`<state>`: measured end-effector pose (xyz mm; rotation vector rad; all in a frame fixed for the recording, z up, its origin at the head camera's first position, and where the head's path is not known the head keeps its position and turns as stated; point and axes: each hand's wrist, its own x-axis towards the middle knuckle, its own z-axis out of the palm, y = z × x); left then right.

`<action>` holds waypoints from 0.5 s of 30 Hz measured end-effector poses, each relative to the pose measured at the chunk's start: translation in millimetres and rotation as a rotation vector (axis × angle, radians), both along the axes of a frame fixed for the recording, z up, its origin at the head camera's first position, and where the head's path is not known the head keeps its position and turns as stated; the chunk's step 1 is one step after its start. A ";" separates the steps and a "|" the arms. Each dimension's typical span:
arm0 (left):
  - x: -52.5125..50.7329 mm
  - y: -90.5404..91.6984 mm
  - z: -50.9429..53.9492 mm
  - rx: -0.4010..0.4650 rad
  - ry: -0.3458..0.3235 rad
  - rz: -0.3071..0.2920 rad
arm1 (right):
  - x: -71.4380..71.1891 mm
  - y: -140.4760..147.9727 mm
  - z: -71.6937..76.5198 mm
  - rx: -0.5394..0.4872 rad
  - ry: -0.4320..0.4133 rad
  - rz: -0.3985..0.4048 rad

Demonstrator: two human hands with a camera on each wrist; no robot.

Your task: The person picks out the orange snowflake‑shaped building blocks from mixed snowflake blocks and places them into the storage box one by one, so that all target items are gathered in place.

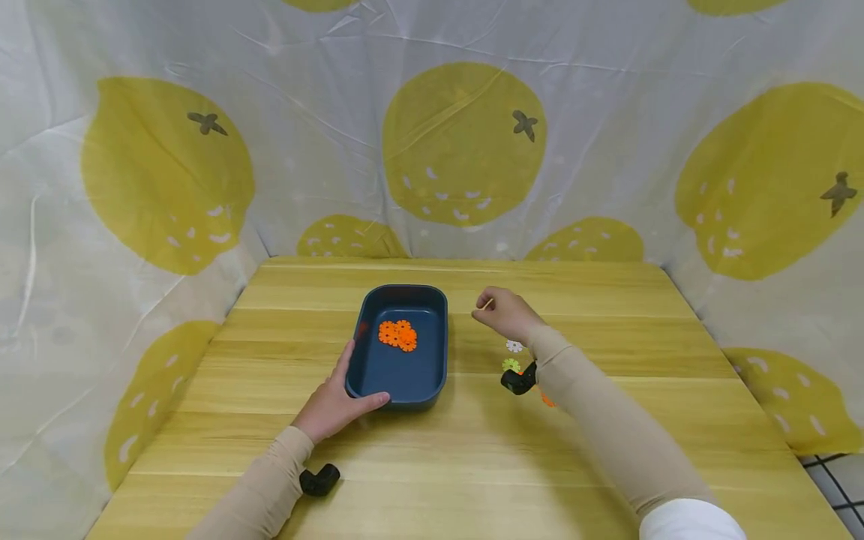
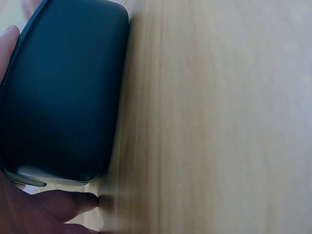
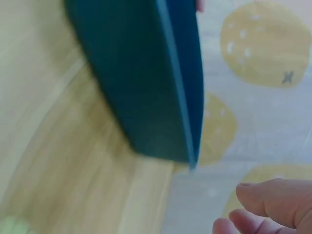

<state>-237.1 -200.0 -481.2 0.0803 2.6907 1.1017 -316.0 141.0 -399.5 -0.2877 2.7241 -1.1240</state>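
Observation:
A dark blue rectangular tub [image 1: 437,375] stands on the table with several orange flower-shaped plastic discs [image 1: 398,335] inside. My left hand [image 1: 334,405] holds its near left corner, with the thumb along the near rim and the fingers along the left side. To the right of the tub, my right hand [image 1: 509,315] hovers with loosely bent fingers. In the right wrist view, the thumb [image 3: 273,197] and fingertips stand apart and nothing shows between them. Near the right wrist lie a white disc [image 1: 514,346], a green disc [image 1: 511,365] and an orange disc [image 1: 547,400], partly hidden by the arm.
The wooden table [image 1: 472,480] carries the tub and the loose discs. A pale curtain [image 1: 607,150] with yellow lemon prints hangs behind the table and at both sides. Black wrist mounts [image 1: 320,480] stick out from both forearms.

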 end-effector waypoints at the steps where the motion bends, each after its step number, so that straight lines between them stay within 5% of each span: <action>1: -0.2 -0.2 0.2 0.000 0.001 0.000 | 2.1 8.0 -2.4 -0.001 -0.010 -0.014; 15: -1.4 -0.7 -1.4 0.013 -0.007 -0.002 | 31.7 81.2 -52.7 0.157 -0.127 -0.215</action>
